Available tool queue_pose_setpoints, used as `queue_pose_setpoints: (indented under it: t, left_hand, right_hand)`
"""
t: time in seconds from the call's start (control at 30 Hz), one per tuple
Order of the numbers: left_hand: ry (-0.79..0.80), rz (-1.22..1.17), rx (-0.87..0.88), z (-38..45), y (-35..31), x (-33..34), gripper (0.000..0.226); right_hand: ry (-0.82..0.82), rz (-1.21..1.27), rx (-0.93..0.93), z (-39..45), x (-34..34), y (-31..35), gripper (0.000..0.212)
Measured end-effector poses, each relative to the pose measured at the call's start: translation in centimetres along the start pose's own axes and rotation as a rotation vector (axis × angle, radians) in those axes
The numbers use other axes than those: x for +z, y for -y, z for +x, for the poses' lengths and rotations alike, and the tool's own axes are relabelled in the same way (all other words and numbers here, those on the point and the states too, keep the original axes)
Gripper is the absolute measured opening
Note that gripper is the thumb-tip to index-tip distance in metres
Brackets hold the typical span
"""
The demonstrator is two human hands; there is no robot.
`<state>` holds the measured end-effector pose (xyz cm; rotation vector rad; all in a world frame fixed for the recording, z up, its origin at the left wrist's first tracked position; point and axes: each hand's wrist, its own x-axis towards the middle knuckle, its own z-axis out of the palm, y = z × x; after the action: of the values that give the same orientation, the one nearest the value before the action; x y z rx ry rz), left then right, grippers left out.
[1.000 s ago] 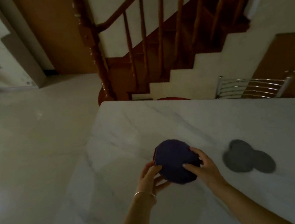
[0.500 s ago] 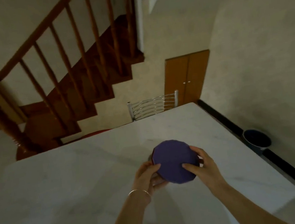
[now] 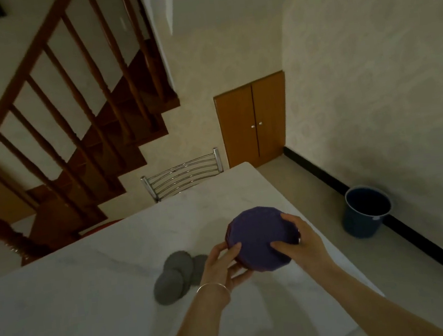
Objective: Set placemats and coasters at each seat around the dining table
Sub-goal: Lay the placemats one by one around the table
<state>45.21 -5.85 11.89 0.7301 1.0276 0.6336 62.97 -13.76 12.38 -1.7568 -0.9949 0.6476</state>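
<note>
A stack of round purple placemats [image 3: 259, 237] is held above the white marble table [image 3: 92, 309], near its right edge. My left hand [image 3: 222, 265] grips the stack's lower left rim, with a bangle on the wrist. On the stack's right side my right hand [image 3: 300, 240] holds it, thumb on top. Three grey round coasters [image 3: 176, 274] lie overlapping on the table just left of my left hand.
A chrome-backed chair [image 3: 184, 172] stands at the table's far side. A dark blue bucket [image 3: 367, 214] sits on the floor by the right wall. A wooden staircase [image 3: 72, 147] rises at the left, and a small brown cupboard door [image 3: 253, 120] is behind the table.
My view has swung to the right, from the table's left end toward its right edge and the wall. The purple stack stays in both hands; the grey coasters now show left of it.
</note>
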Motion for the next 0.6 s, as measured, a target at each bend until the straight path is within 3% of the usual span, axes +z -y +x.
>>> queue_pose_setpoints:
  t: [0.6]
  left_hand:
    - [0.053, -0.171, 0.015, 6.7, -1.6, 2.4, 0.027]
  right_hand:
    - [0.057, -0.091, 0.001, 7.8, -1.0, 0.0, 0.062]
